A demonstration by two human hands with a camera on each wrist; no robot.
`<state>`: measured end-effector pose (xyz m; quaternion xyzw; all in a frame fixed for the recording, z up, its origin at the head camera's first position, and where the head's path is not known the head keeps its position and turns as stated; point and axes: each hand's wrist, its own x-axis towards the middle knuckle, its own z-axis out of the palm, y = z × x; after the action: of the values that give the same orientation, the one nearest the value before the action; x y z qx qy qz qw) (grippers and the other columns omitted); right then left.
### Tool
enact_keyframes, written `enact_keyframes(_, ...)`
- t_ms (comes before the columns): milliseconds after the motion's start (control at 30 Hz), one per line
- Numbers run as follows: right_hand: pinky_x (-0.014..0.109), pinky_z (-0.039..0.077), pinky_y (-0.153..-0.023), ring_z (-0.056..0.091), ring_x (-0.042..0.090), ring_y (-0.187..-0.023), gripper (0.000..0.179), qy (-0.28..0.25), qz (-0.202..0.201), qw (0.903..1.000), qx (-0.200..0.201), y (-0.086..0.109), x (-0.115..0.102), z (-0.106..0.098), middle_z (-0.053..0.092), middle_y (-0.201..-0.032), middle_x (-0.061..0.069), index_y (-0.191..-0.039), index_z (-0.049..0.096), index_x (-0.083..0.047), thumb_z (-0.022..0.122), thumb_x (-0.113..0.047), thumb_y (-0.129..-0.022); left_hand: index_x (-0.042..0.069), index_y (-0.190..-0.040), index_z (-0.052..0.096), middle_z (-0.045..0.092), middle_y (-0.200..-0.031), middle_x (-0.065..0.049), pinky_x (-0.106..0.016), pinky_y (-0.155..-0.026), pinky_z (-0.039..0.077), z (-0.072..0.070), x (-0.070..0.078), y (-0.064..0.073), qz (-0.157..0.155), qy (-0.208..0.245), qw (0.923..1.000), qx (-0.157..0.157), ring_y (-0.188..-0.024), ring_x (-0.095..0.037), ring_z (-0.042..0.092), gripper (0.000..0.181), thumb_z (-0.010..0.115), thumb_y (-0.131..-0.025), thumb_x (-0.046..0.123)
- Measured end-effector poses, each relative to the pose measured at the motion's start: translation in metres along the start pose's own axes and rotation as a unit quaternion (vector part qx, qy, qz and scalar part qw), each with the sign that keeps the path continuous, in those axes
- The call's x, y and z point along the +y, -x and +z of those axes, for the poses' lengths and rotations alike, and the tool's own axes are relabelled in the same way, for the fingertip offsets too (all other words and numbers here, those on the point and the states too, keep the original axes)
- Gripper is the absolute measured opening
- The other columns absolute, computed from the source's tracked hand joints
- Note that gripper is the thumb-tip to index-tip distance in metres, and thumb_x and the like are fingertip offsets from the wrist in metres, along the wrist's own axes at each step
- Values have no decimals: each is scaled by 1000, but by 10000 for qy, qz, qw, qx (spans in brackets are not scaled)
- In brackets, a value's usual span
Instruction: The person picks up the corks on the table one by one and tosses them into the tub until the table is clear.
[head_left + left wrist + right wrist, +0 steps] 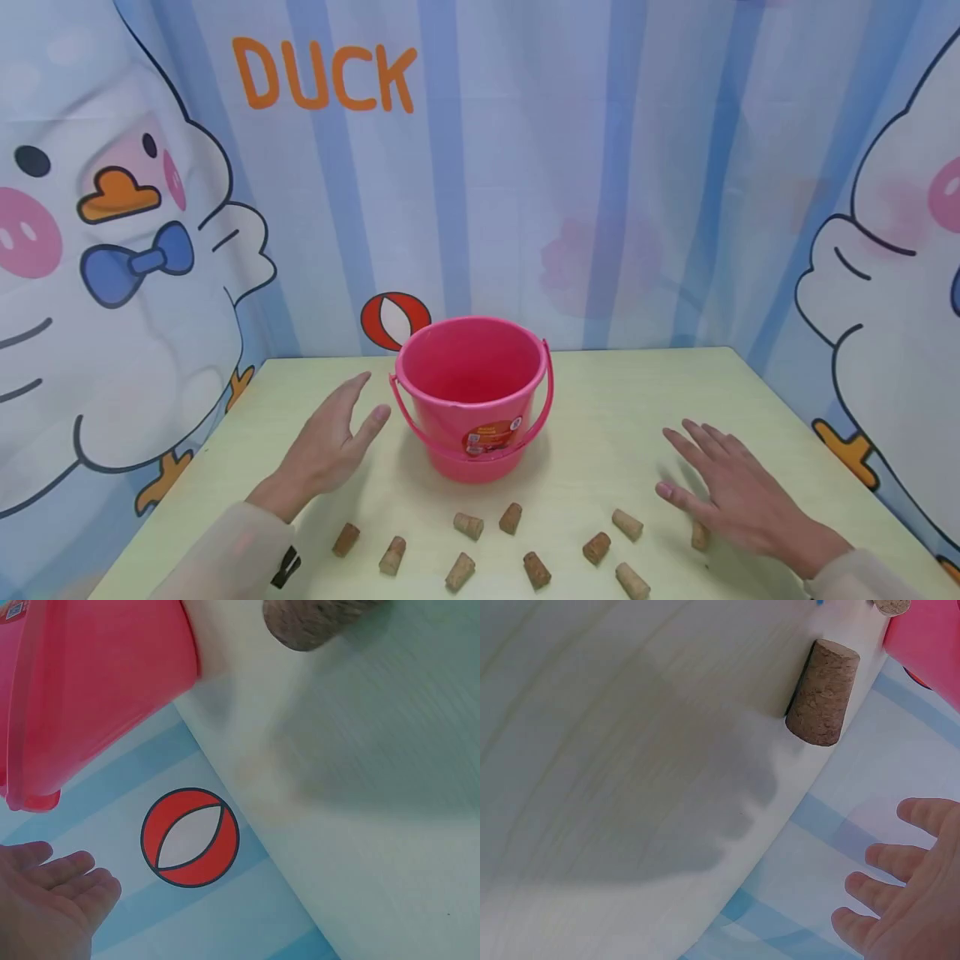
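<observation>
A pink bucket [472, 417] with its handle hanging down at the front stands upright near the middle of the table; its visible inside holds nothing. Just left of it my left hand [326, 446] hovers with straight fingers, apart from the bucket and holding nothing. To the right, my right hand [738, 492] is spread above the table, partly covering a cork [700, 536]. Several more corks lie scattered in front of the bucket, among them a dark cork [346, 540] near the left sleeve and a light cork [632, 581] at the front. The right wrist view shows a cork [823, 694] close by.
The pale table [637, 392] ends at the back against a striped curtain [510, 167] printed with ducks and the word DUCK. A black clip or tag [286, 567] hangs by the left sleeve. Behind the bucket a red-and-white ball [378, 321] is printed on the curtain.
</observation>
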<state>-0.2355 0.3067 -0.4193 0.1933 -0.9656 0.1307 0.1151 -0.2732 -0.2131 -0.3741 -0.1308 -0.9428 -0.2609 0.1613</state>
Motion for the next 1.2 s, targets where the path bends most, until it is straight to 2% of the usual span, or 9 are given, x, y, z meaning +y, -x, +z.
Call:
enact_keyframes(433,70,23,-112,28,53,-145,76,-116,-34,9999,36,1,-1,1,34,-160,26,-156,43,-9,59,-55,-98,5,-159,31,36,-162,-18,-66,-108,40,8,13,-11,-36,491,9987,136,-147,-44,36,74,46,-104,53)
enact_keyframes(767,70,24,-111,28,52,-146,76,-182,-57,9998,82,1,-6,3,34,-161,24,-156,42,-10,59,-55,-98,8,-160,31,40,-159,-16,-62,-102,48,11,20,-21,24,872,9958,282,-144,-40,40,78,45,-103,59)
enact_keyframes(933,71,25,-110,29,52,-145,75,-176,-83,9997,123,1,-8,3,34,-161,23,-156,42,-10,60,-55,-98,7,-160,30,41,-159,-16,-61,-100,50,12,25,-24,59,1026,9943,300,-143,-40,41,76,47,-104,55)
enact_keyframes(1200,72,28,-108,31,51,-144,74,-158,-104,9996,190,2,-10,3,35,-160,22,-157,41,-12,60,-55,-99,9,-159,30,41,-158,-14,-57,-97,54,17,30,-31,-133,1211,9921,286,-143,-39,41,79,48,-101,60)
